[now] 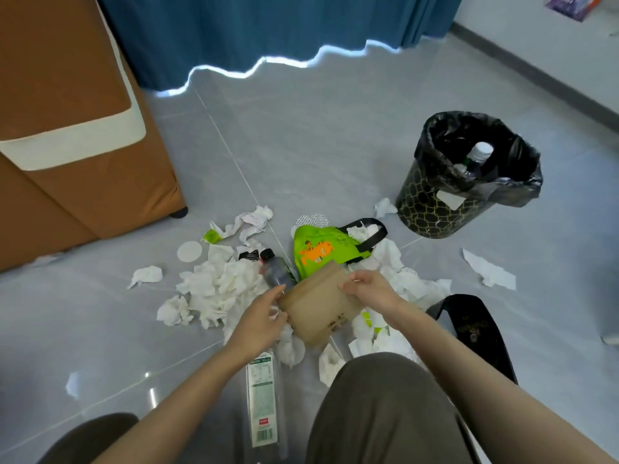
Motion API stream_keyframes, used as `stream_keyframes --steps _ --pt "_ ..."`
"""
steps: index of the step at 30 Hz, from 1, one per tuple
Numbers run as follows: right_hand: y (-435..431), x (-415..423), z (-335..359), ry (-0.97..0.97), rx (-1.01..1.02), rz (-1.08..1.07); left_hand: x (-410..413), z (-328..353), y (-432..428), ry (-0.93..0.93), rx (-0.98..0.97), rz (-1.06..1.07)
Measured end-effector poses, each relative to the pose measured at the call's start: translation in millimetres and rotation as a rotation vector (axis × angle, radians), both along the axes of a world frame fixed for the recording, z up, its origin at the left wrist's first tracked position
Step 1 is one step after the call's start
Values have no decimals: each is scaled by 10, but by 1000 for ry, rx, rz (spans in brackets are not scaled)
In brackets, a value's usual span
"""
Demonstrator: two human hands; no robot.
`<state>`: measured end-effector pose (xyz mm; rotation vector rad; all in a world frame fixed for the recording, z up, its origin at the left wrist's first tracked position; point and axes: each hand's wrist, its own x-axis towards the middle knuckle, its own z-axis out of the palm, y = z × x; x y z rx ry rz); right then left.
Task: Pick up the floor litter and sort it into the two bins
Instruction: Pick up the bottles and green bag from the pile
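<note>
A flattened brown cardboard piece [320,304] is held over the litter pile by both hands. My left hand [259,318] grips its left edge and my right hand [366,288] pinches its upper right edge. Crumpled white tissues [217,286] lie heaped on the grey floor. A dark bottle with a black cap [276,269] lies behind the cardboard. A green bag with an orange tiger [321,249] lies beyond it. A clear plastic bottle with a green label [263,406] lies under my left forearm. A black bin with a black liner [464,175] stands at the right and holds bottles.
A second black bin [475,333] is partly hidden behind my right forearm. A brown sofa [67,128] stands at the left and a blue curtain [268,31] hangs at the back. Loose paper [489,271] lies on the floor at the right. My knee [385,410] is in the foreground.
</note>
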<state>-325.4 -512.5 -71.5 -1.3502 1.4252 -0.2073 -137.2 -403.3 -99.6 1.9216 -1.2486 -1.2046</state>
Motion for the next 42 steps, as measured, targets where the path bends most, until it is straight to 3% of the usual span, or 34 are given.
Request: stream_keyframes --steps 8,16,20,24,28,31,34,37,42 --pt "-118 78 603 -159 -26 -114 24 686 -276 334 -82 210" --pt "-34 87 1000 -254 -60 -15 177 1134 -487 403 -228 272" --pt "-192 -8 1167 -340 -325 -203 113 1370 -756 301 -284 226" --pt "-515 -330 1397 -149 -716 -319 -85 1647 -1149 250 -317 167" --pt "-883 -645 1575 56 -944 -446 -410 1856 -1487 215 -354 69" --pt "-1162 -853 1545 163 -933 -561 -671 1980 -1689 206 -352 18" --pt "-1387 -991 1418 199 -798 -654 -899 2070 -1823 193 -348 -37" --pt "-1488 -1081 1249 232 -665 -563 -1043 2088 -1886 177 -341 -70" --pt "-1343 -1084 1043 269 -707 -422 -1002 1950 -1837 143 -293 -84"
